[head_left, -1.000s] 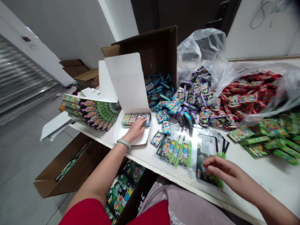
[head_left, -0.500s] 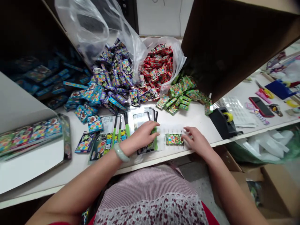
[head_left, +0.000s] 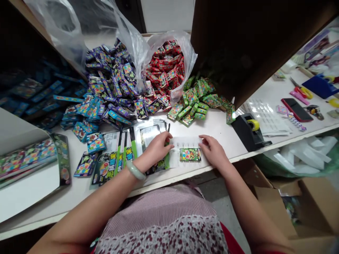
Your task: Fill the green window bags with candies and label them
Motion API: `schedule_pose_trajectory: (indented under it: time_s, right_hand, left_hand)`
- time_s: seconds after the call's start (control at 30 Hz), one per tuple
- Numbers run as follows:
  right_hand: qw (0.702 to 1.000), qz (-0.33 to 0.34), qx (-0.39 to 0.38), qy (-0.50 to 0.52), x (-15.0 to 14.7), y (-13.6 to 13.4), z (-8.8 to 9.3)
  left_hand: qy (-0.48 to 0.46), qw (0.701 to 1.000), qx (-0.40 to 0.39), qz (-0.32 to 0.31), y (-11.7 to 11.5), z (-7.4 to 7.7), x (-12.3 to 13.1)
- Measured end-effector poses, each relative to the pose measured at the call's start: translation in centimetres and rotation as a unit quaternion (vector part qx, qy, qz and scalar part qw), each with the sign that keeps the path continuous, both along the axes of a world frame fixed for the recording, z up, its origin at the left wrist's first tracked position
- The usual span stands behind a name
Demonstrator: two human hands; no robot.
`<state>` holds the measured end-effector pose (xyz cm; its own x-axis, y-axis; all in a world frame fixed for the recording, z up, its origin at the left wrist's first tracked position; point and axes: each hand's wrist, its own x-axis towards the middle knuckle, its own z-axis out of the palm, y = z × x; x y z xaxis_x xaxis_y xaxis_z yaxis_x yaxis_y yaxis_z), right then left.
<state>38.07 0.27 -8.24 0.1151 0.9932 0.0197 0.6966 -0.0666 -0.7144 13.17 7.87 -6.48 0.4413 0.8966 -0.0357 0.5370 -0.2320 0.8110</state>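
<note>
Between my two hands lies a clear plastic sheet (head_left: 182, 140) with faint round marks, near the table's front edge. A small green candy box (head_left: 190, 155) with a colourful print rests on it. My left hand (head_left: 159, 147), with a pale green bangle at the wrist, pinches the sheet's left edge between thumb and fingers. The sheet's right edge is between the thumb and fingers of my right hand (head_left: 213, 149), just beside the box. Under and left of my left hand are several flat black-and-green printed packs (head_left: 107, 165), partly covered by that forearm.
Behind are piles of purple boxes (head_left: 113, 79), blue boxes (head_left: 90, 107) and green boxes (head_left: 197, 98), plus red boxes (head_left: 166, 67) in a plastic bag. A tape dispenser (head_left: 249, 132), a phone (head_left: 296, 109) and scissors (head_left: 300, 90) lie right. A large carton (head_left: 238, 46) overhangs behind.
My right thumb has come off the green box, which now shows whole. Both hands stay at the sheet's edges. The view has shifted slightly to the right.
</note>
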Motion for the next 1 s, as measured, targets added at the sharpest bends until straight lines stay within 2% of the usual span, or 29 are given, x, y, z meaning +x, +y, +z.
schedule_pose_trajectory:
  time_s: [0.13, 0.33, 0.43, 0.6, 0.67, 0.83, 1.0]
  right_hand:
    - [0.989, -0.057, 0.01, 0.138, -0.2, 0.7, -0.2]
    - [0.955, -0.102, 0.066, 0.269, -0.3, 2.7, 0.4]
    - [0.95, -0.108, 0.094, 0.278, -0.8, 4.2, 1.8]
    - [0.941, -0.097, 0.164, 0.279, -2.3, 5.6, 4.4]
    - [0.939, -0.085, 0.149, 0.297, -3.0, 5.5, 4.9]
    - [0.922, -0.024, 0.029, 0.385, -4.6, 4.3, 5.2]
    - [0.94, -0.026, 0.05, 0.336, -5.6, 3.2, 6.1]
  left_hand:
    - [-0.124, 0.988, -0.067, 0.064, -0.1, -0.3, 1.0]
    - [-0.176, 0.977, -0.072, 0.095, 0.6, -0.1, 1.6]
    - [-0.211, 0.968, -0.065, 0.118, 1.2, 0.7, 1.8]
    - [-0.352, 0.916, -0.079, 0.177, 2.4, 2.9, 1.2]
    - [-0.363, 0.91, -0.093, 0.176, 2.2, 3.5, 0.6]
    - [-0.338, 0.917, -0.137, 0.159, 0.3, 4.1, -1.1]
    - [-0.335, 0.918, -0.142, 0.158, -0.9, 4.8, -2.3]
